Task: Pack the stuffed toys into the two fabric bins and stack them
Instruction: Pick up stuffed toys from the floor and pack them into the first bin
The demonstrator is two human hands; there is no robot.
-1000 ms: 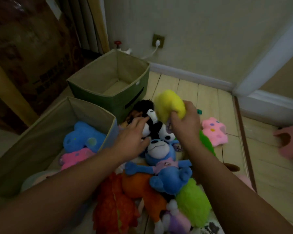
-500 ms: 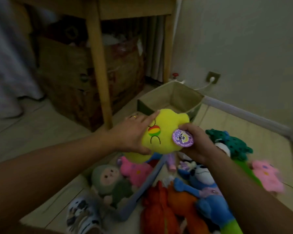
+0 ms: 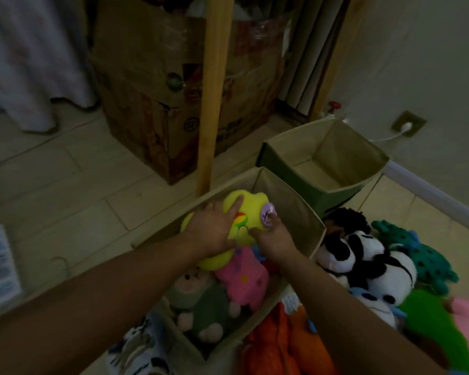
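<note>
Stuffed toys are all over this floor, and the one in play is a bright yellow plush with a rainbow patch and a round purple tag, sitting at the far end of the near beige fabric bin. Both hands are on it. The left hand lies flat across its left side, fingers stretched out and spread, index pointing to the far edge of the plush. The right hand comes in from the right, fingers curled and pinching right by the purple tag, though I can't tell exactly how tight that grip is.

Inside the same bin, nearer to the camera, there's a pink plush with coloured dots touching the yellow one, and a green-bodied doll with a pale face just left of it. A second green fabric bin with beige lining stands just beyond the first, to the right, with nothing visible inside.

Right of the near bin, on the pale plank floor, lies a heap: a black-and-white panda plush, a teal spotted plush, an orange furry plush and a green plush. A wooden post and a big cardboard box stand at the far side.
</note>
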